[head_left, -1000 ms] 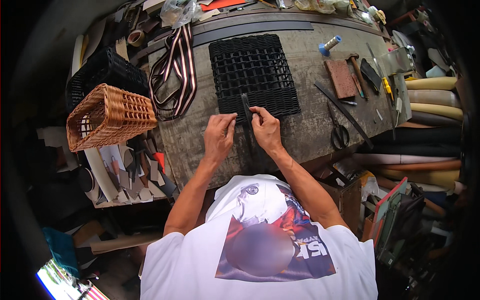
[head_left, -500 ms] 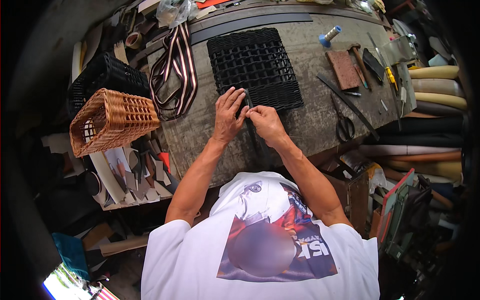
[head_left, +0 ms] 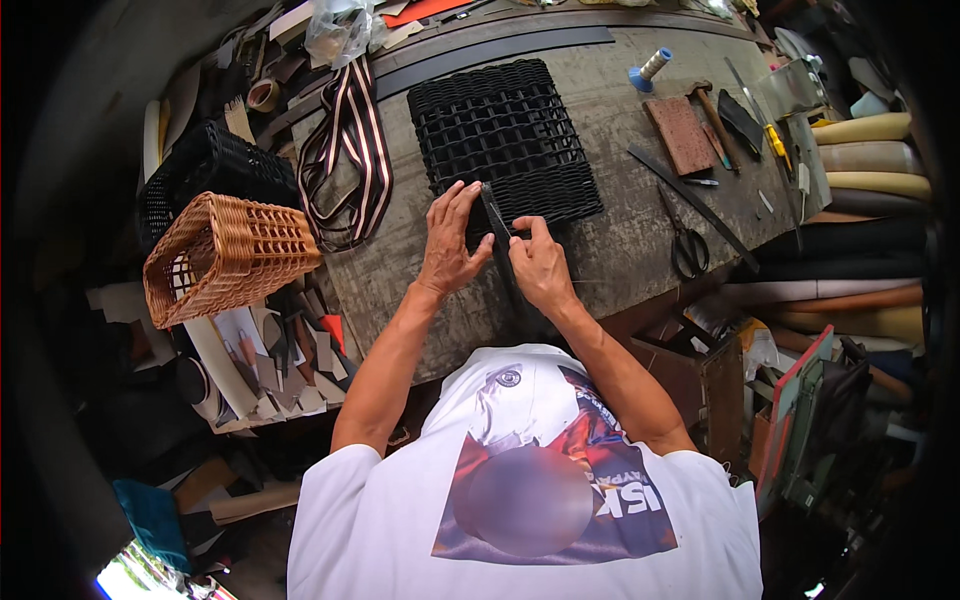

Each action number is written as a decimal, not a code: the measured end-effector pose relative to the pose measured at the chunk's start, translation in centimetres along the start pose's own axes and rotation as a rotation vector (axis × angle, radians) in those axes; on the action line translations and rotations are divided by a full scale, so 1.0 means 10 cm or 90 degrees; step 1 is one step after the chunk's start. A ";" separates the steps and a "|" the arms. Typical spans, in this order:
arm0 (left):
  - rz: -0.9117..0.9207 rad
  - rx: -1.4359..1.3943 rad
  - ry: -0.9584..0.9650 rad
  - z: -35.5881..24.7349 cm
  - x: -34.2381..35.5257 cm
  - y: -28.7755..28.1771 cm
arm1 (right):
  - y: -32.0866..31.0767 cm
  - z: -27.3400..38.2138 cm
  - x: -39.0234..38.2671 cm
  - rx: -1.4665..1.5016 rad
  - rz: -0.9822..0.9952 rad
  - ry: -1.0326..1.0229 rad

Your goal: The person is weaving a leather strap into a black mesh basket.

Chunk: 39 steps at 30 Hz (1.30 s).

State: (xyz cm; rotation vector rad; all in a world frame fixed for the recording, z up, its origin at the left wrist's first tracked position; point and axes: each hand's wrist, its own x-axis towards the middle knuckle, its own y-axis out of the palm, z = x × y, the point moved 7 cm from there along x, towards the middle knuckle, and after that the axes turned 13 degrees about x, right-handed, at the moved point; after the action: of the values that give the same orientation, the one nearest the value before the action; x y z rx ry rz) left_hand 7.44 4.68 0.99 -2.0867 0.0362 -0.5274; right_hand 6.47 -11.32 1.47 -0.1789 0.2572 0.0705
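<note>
A black strap (head_left: 497, 222) runs from the near edge of the black woven basket (head_left: 505, 140) toward my body. Along its left side rests my left hand (head_left: 450, 240), its fingers stretched out near the basket edge and its thumb tip by the strap. To the right of the strap is my right hand (head_left: 542, 268), fingers curled and thumb and forefinger close together. Whatever those fingers hold is too small to make out. The basket lies on the worn table (head_left: 610, 240) with its open lattice facing up.
At left stand a brown wicker basket (head_left: 235, 255) and another black basket (head_left: 225, 160), beside a striped strap bundle (head_left: 345, 165). To the right lie scissors (head_left: 690, 250), a dark flat bar (head_left: 690, 205), a reddish block (head_left: 682, 135), a hammer (head_left: 715, 115) and a thread spool (head_left: 650, 70).
My right hand has drawn a little to the right and nearer to me, off the strap. The left thumb has spread from the fingers, and more of the strap shows between the hands.
</note>
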 end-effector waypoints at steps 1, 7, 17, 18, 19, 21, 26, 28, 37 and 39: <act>-0.009 -0.016 0.004 0.00 0.00 0.00 | 0.00 0.02 -0.03 0.005 -0.004 -0.011; -0.029 -0.030 0.011 -0.03 0.01 0.04 | 0.00 -0.02 -0.11 0.013 0.001 -0.041; 0.061 0.028 0.032 -0.06 -0.01 0.10 | -0.05 -0.08 -0.10 0.058 0.001 -0.058; 0.074 0.039 0.035 -0.09 0.01 0.11 | -0.06 -0.06 -0.09 0.038 0.010 -0.076; 0.069 0.058 0.027 -0.10 0.02 0.10 | -0.05 -0.06 -0.09 0.020 0.013 -0.079; 0.089 0.073 0.030 -0.17 0.06 0.10 | -0.10 0.02 -0.09 -0.014 -0.025 -0.151; 0.034 0.201 0.130 -0.42 0.19 -0.06 | -0.19 0.06 -0.12 0.006 -0.009 -0.068; 0.044 0.219 0.173 -0.47 0.25 -0.06 | -0.28 0.19 -0.19 0.000 0.004 -0.056; -0.037 0.186 0.196 -0.44 0.42 0.03 | -1.45 0.53 -1.28 -0.191 -0.019 -0.193; -0.052 0.156 0.126 -0.40 0.43 0.01 | -1.90 0.23 -1.47 -0.321 -0.112 -0.178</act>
State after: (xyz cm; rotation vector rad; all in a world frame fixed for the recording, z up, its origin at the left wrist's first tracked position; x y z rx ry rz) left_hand 9.86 0.44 4.21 -1.7981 0.0012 -0.7493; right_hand -5.43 -30.20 10.66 -0.6867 -0.0609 -0.0160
